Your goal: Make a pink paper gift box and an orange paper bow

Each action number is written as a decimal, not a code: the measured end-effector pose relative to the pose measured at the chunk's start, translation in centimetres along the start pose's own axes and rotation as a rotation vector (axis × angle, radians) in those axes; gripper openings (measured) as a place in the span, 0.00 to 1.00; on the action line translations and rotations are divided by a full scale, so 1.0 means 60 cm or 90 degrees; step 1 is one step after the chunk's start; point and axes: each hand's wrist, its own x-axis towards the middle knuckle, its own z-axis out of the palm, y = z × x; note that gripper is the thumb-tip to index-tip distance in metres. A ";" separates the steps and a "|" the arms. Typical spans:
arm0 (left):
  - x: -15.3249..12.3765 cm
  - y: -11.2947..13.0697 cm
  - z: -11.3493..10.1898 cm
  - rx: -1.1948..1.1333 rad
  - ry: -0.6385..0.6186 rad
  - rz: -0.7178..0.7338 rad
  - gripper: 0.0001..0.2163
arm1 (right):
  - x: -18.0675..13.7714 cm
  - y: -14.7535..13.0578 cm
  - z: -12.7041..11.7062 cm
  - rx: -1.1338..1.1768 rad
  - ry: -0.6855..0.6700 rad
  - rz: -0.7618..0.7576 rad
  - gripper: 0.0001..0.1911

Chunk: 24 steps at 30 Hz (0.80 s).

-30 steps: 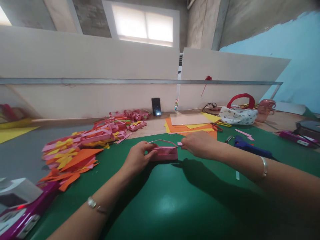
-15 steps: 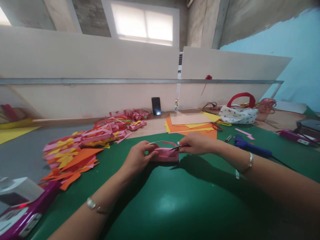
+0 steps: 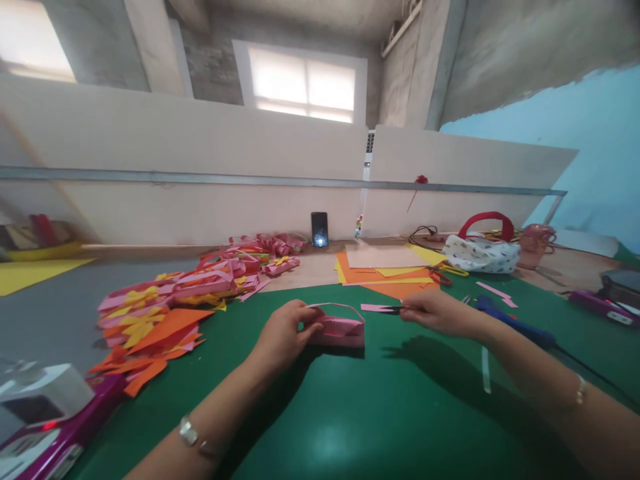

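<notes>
My left hand (image 3: 285, 328) is closed on the left end of a small pink paper basket (image 3: 340, 332), whose thin paper strip arches over its top like a handle. To the right of it, my right hand (image 3: 433, 312) grips a pair of scissors (image 3: 393, 310), blades pointing left. A small pink paper strip (image 3: 373, 308) lies at the blades; whether they pinch it I cannot tell. The scissors are apart from the basket. Fingers hide the scissors' handles and the basket's left end.
Paper pieces and pink shapes are heaped (image 3: 190, 287) at left. Coloured sheets (image 3: 385, 263), a phone (image 3: 319, 229) and a red-handled cloth bag (image 3: 483, 252) stand at the back. A blue glue gun (image 3: 515, 323) lies right, on the green mat (image 3: 320, 420).
My right hand and the scissors have moved right, away from the basket, and a pink strip now shows at the blades. My left hand keeps its hold. The view has tilted up slightly.
</notes>
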 end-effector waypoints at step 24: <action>-0.016 0.013 -0.003 0.235 -0.004 0.085 0.23 | 0.044 -0.157 0.089 -0.231 0.465 -0.174 0.12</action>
